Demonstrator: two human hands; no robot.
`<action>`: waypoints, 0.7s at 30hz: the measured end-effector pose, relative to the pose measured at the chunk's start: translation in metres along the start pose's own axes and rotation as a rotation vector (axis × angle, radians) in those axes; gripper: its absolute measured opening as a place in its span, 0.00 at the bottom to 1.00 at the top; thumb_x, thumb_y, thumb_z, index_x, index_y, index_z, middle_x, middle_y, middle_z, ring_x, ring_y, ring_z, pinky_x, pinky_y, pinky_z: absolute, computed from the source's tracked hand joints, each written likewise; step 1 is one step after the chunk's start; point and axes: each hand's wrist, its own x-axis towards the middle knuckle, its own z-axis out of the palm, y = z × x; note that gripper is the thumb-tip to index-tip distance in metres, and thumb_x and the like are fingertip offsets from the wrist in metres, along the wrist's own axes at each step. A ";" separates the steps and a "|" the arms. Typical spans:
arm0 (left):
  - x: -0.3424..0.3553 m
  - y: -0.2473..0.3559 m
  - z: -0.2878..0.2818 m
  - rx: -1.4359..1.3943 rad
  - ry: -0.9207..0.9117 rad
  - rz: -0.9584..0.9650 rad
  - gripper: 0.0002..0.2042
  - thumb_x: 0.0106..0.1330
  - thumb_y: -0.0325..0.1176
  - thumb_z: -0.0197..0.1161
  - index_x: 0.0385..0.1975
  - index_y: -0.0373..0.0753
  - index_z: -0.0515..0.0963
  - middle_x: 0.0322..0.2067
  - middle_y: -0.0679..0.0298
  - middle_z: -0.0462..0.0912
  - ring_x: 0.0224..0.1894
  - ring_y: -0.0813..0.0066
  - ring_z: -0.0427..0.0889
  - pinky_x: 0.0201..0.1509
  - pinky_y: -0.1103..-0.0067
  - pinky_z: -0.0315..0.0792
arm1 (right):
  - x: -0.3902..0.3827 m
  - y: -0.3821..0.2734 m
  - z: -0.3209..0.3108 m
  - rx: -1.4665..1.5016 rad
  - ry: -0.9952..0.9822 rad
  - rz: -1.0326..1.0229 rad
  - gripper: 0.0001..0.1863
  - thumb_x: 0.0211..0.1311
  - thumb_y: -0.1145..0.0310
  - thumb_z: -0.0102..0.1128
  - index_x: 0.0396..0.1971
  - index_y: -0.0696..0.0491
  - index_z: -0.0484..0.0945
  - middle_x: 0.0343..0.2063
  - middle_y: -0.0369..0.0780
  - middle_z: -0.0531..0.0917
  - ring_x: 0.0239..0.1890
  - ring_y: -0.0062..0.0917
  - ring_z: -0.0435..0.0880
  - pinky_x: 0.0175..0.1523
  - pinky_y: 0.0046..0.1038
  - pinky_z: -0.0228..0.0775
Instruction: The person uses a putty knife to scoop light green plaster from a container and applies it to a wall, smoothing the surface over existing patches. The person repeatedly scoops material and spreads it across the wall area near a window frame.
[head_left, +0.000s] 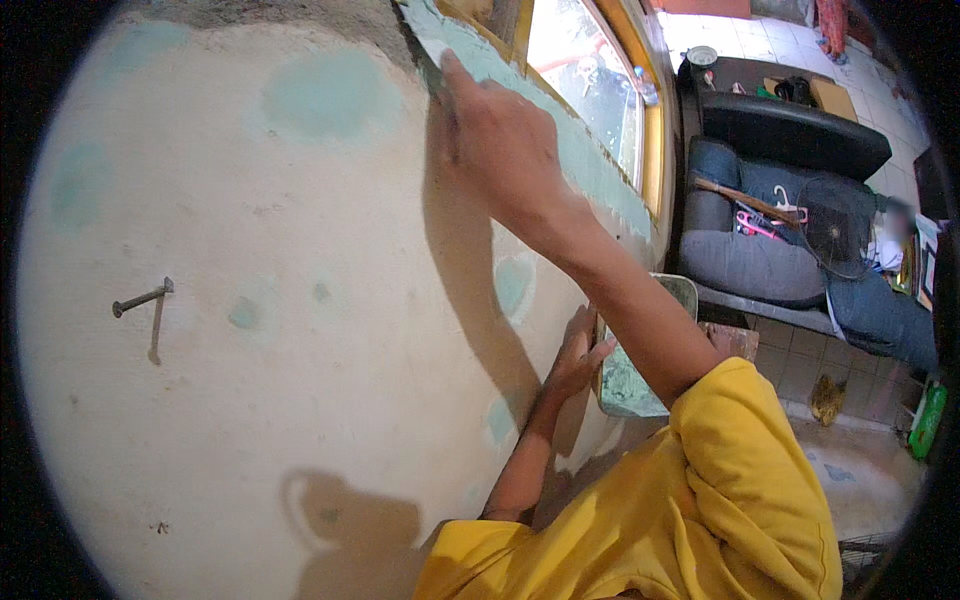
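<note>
My right hand reaches up the cream wall, its fingers closed on a flat scraper whose blade lies against the pale green filler beside the yellow window frame. My left hand grips the side of a rectangular container smeared with green filler, low beside the wall and partly hidden behind my right forearm. Pale green patches dot the wall, and a nail sticks out on the left.
At the right stands a dark sofa holding a wooden stick, hangers and a wire fan guard, with a black backrest behind. A person's legs in red show on the tiled floor. A green object lies lower right.
</note>
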 end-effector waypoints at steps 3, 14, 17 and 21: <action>-0.003 0.002 -0.004 0.070 0.001 -0.024 0.36 0.59 0.49 0.53 0.61 0.30 0.55 0.59 0.46 0.60 0.64 0.55 0.56 0.67 0.68 0.46 | 0.009 -0.030 -0.009 0.043 -0.068 -0.008 0.22 0.54 0.74 0.52 0.50 0.64 0.68 0.20 0.51 0.78 0.23 0.42 0.80 0.30 0.39 0.72; 0.000 -0.004 -0.005 0.202 -0.025 0.002 0.38 0.59 0.53 0.53 0.62 0.30 0.53 0.60 0.47 0.60 0.64 0.56 0.56 0.66 0.69 0.48 | 0.000 -0.007 -0.036 0.154 0.045 0.085 0.16 0.58 0.72 0.49 0.47 0.56 0.74 0.22 0.51 0.79 0.21 0.40 0.79 0.31 0.37 0.71; -0.001 -0.023 -0.005 0.146 -0.020 -0.036 0.40 0.58 0.55 0.52 0.62 0.30 0.52 0.60 0.47 0.60 0.64 0.55 0.57 0.66 0.69 0.48 | -0.006 0.001 -0.029 0.187 0.045 0.116 0.17 0.57 0.72 0.50 0.48 0.56 0.74 0.23 0.52 0.78 0.22 0.43 0.79 0.33 0.38 0.71; -0.003 -0.022 -0.005 0.212 -0.035 -0.200 0.41 0.57 0.58 0.52 0.62 0.32 0.53 0.60 0.47 0.61 0.63 0.55 0.58 0.66 0.69 0.48 | -0.001 -0.007 -0.020 0.149 -0.018 0.082 0.21 0.54 0.73 0.51 0.50 0.59 0.71 0.22 0.53 0.78 0.23 0.45 0.79 0.35 0.41 0.71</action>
